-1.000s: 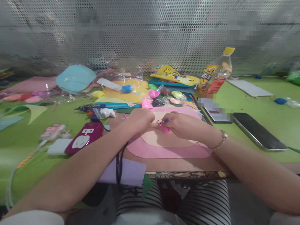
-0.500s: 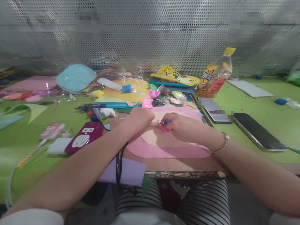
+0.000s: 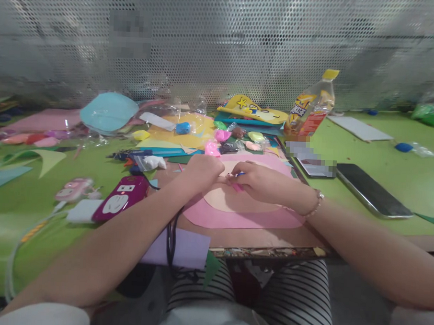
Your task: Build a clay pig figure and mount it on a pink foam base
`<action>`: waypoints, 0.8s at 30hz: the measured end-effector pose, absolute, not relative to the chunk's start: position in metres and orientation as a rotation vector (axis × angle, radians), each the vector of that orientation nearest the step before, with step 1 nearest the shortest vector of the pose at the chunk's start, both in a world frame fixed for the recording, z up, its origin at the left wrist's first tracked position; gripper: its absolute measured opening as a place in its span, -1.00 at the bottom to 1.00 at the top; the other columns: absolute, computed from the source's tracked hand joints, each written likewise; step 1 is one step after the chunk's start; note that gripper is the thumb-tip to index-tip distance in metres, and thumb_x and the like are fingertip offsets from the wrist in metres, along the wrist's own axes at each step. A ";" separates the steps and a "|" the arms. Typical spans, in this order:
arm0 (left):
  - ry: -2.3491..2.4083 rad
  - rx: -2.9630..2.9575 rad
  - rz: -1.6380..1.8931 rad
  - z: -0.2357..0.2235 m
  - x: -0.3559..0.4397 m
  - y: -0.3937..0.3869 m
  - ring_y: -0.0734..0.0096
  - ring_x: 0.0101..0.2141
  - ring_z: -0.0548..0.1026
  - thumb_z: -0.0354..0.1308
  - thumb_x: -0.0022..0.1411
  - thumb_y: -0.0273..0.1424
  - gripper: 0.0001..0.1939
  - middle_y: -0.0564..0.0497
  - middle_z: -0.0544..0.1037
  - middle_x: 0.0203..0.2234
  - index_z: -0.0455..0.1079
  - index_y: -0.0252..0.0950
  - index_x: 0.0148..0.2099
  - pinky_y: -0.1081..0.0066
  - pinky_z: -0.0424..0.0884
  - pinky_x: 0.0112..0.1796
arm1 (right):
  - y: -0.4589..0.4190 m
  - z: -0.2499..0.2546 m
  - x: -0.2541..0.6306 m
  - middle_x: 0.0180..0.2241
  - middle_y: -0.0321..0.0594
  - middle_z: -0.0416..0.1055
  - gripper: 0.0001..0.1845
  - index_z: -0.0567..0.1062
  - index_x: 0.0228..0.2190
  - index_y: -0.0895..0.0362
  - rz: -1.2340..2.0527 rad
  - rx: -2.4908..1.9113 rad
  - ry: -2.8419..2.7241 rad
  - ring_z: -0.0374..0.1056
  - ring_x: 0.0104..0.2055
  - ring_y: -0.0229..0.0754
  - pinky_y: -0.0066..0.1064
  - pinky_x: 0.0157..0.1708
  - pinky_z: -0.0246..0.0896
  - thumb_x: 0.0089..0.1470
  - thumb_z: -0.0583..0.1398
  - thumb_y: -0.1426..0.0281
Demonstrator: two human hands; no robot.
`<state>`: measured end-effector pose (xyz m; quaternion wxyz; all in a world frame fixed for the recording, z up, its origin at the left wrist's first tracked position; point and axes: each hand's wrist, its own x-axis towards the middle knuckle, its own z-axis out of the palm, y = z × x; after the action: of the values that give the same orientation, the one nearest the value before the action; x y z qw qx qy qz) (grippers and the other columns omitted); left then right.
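My left hand (image 3: 206, 170) is closed above the cream oval of paper, one finger reaching toward my right hand (image 3: 261, 181). The fingers of both hands nearly meet there. My right hand is pinched on a small bright pink piece (image 3: 237, 186), possibly modelling clay. A bit of something blue (image 3: 240, 174) shows between its fingers, too small to name. What my left fingers hold, if anything, is hidden. Beneath both hands lies a pink rounded sheet (image 3: 214, 217) with the cream oval (image 3: 233, 201) on top.
Behind the hands are small bags of coloured clay, including a pink lump (image 3: 213, 149). To the left are a purple device (image 3: 124, 197) with cables and a lilac sheet (image 3: 189, 250). At right lie a black phone (image 3: 374, 188), a second phone (image 3: 310, 162) and a bottle (image 3: 311, 109).
My right hand and wrist have shifted very slightly left, toward my left hand. Both hands otherwise keep the same grip and place.
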<state>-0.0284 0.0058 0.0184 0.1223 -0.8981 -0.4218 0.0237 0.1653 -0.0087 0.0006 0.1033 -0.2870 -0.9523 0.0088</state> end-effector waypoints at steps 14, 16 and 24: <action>-1.290 -2.720 -0.003 0.020 -0.030 0.006 0.40 -0.55 0.34 -0.03 0.19 0.02 -0.48 -0.04 0.42 -0.61 0.43 -0.33 -0.48 0.42 -0.05 -0.54 | -0.005 0.018 0.172 -0.18 -0.09 0.38 -0.59 0.56 -0.29 0.16 -0.052 -0.875 -2.786 0.31 -0.22 -0.19 -0.32 -0.19 0.24 0.03 -0.02 0.68; -1.307 -2.718 0.001 0.020 -0.030 0.007 0.41 -0.56 0.34 -0.02 0.18 0.02 -0.48 -0.02 0.39 -0.64 0.42 -0.33 -0.49 0.42 -0.06 -0.54 | -0.008 0.014 0.170 -0.18 -0.07 0.38 -0.63 0.55 -0.30 0.19 -0.092 -0.837 -2.847 0.30 -0.19 -0.18 -0.32 -0.18 0.24 0.04 -0.01 0.67; -1.217 -2.685 -0.012 0.014 -0.028 0.008 0.37 -0.55 0.37 -0.09 0.23 -0.02 -0.47 -0.08 0.43 -0.60 0.44 -0.34 -0.46 0.40 -0.09 -0.56 | -0.020 0.009 0.166 -0.23 -0.01 0.37 -0.73 0.52 -0.32 0.23 -0.101 -0.833 -2.905 0.27 -0.22 -0.17 -0.32 -0.21 0.23 0.07 0.04 0.61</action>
<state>-0.0279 0.0083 0.0140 0.0968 -0.9065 -0.4110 -0.0039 0.1665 -0.0199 0.0090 0.0587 -0.2750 -0.9591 -0.0335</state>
